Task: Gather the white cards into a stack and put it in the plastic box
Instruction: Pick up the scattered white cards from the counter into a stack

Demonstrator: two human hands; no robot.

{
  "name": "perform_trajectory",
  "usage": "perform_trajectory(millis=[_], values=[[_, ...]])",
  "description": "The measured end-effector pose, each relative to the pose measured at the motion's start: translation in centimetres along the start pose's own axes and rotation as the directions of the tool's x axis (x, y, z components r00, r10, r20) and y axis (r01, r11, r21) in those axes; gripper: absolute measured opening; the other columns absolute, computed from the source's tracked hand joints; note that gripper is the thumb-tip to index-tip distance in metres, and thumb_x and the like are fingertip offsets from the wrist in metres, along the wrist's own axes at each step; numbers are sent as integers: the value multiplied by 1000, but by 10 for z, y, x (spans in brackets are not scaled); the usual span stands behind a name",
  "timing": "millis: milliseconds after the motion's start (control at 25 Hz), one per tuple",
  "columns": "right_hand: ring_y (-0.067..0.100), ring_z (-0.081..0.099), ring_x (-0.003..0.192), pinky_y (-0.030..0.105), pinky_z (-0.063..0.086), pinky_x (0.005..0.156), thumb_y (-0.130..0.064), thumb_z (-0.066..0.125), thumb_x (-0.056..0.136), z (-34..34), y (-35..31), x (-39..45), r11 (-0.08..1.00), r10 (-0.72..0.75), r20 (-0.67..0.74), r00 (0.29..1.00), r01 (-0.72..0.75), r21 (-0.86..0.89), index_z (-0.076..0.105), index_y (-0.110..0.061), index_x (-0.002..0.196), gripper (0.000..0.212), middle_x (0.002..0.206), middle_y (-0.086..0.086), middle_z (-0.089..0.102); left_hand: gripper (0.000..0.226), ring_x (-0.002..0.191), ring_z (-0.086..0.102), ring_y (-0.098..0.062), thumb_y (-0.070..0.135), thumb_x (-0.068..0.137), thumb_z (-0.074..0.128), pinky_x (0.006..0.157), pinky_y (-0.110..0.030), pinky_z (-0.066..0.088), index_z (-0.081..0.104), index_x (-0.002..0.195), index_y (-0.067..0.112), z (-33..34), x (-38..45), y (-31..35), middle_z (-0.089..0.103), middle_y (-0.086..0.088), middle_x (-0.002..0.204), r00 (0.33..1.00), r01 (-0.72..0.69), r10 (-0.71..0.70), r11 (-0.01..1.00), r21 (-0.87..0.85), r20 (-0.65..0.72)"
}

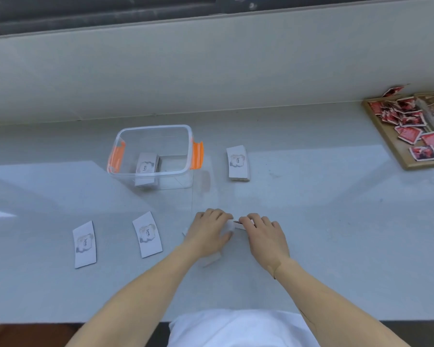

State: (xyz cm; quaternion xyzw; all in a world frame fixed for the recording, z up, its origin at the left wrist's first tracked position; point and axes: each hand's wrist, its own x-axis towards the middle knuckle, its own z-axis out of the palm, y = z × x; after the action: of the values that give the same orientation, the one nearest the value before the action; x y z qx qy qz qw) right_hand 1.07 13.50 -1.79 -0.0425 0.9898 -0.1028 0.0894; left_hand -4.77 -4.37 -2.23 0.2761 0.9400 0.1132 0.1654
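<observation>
A clear plastic box [186, 136] with orange clips stands at the back of the counter, with a stack of white cards [147, 165] inside it. Another stack of white cards [238, 163] lies to the right of the box. Two single white cards printed "love" lie at the front left, one [84, 244] further left and one [147, 234] closer to my hands. My left hand [209, 232] and my right hand [263, 234] meet over a small bunch of white cards [229, 225], which they mostly hide. Both hands grip it.
A wooden tray [386, 144] of red and brown sachets sits at the far right. A pale wall runs behind the counter. The counter's front edge is just before my white clothing [241, 329].
</observation>
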Motion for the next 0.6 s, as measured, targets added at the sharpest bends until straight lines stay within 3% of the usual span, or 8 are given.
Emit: perform_trajectory(millis=[160,360,600], values=[[26,51,94,36,37,75,-7,46,86,-2,-3,2,1000,18,20,1000,-17,-25,43,-27,124,43,119,-4,54,57,134,36,-17,41,81,51,102,-38,33,41,136,34,-30,-15,-53,42,7,144,975,-172,152,979,112,164],[26,51,98,37,39,80,-17,44,91,-2,-5,1,1000,30,19,999,-30,-5,36,-26,135,45,121,-4,55,58,131,37,-19,46,82,52,99,-36,37,33,136,37,-41,-25,-83,36,3,145,922,-336,240,888,315,304],[24,51,105,37,39,82,-23,45,91,3,-4,0,1000,21,4,1000,-21,-5,28,-25,144,55,126,-5,54,43,97,48,-20,38,84,60,77,-31,38,44,124,36,-39,-24,-86,42,0,113,958,-181,124,961,210,259]])
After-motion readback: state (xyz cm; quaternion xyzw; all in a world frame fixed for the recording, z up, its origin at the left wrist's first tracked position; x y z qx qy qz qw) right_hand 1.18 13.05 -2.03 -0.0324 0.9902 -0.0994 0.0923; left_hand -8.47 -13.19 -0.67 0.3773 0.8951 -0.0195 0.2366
